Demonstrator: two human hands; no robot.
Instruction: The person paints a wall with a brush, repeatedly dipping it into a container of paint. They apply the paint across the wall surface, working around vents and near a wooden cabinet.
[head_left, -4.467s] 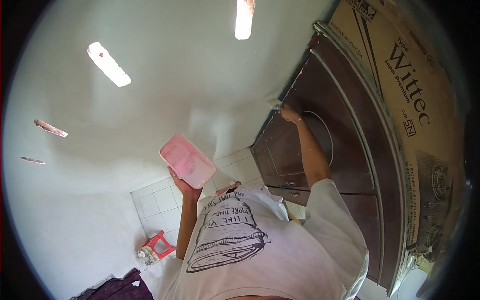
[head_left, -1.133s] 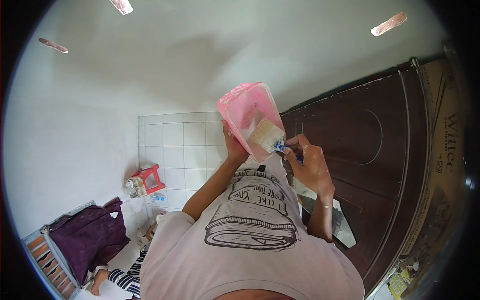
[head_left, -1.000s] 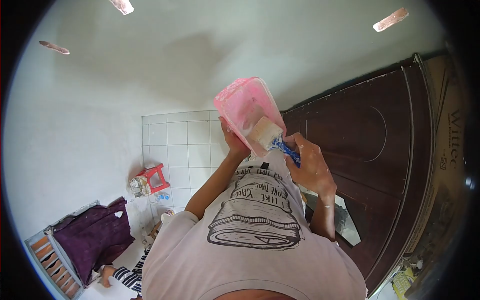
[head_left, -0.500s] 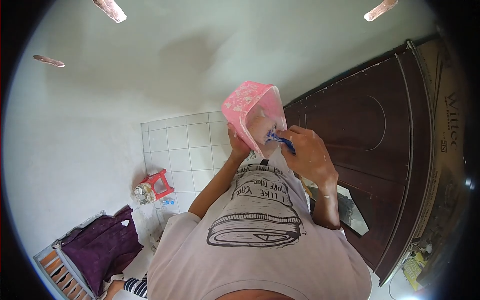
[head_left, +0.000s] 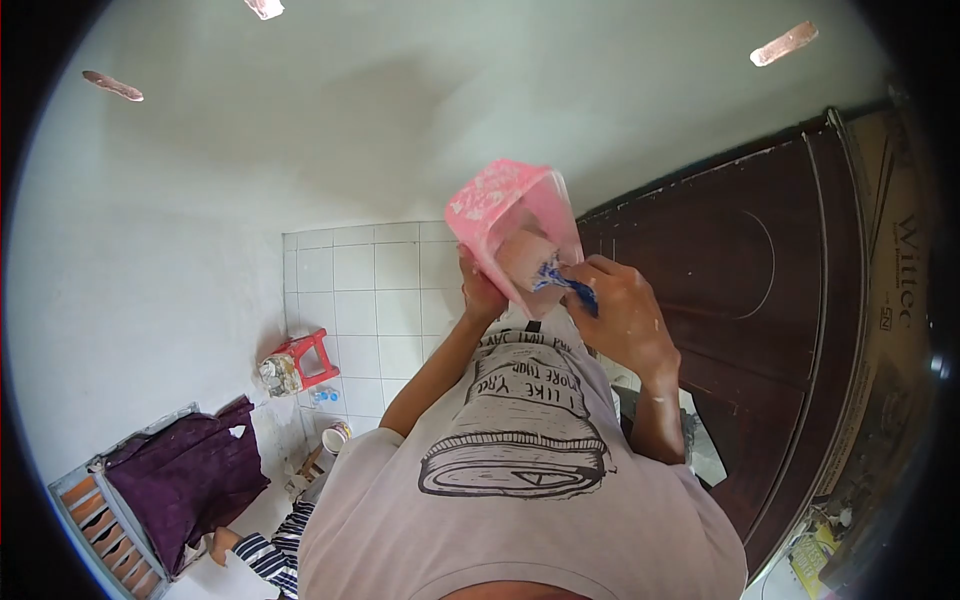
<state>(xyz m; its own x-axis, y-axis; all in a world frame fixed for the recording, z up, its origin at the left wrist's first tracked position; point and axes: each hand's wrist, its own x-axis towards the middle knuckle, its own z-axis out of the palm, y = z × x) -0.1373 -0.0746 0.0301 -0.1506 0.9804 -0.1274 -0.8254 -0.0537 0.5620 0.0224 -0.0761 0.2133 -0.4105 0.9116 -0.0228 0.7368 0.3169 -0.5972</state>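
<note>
A pink plastic tub [head_left: 490, 200], spattered with white, is tipped with its mouth toward me and to the right. My left hand [head_left: 482, 288] grips it from below at its left side. In my right hand [head_left: 625, 315] is a putty knife [head_left: 548, 274] with a blue handle, smeared with white. Its head end reaches into the tub's mouth, against a pale flat patch; where blade ends and filling begins is hard to tell. White specks dot my right hand.
A dark brown door [head_left: 690, 250] stands close on the right, beside a cardboard sheet [head_left: 895, 260]. White wall [head_left: 350, 150] lies ahead. Lower left are a red stool [head_left: 318, 360], a white bucket [head_left: 336, 436], purple cloth [head_left: 185, 480] and another person's striped sleeve [head_left: 265, 555].
The view has shifted slightly, bringing the white bucket and more of the other person's sleeve into sight. Tub and putty knife have moved slightly right in the picture; both hands keep their holds.
</note>
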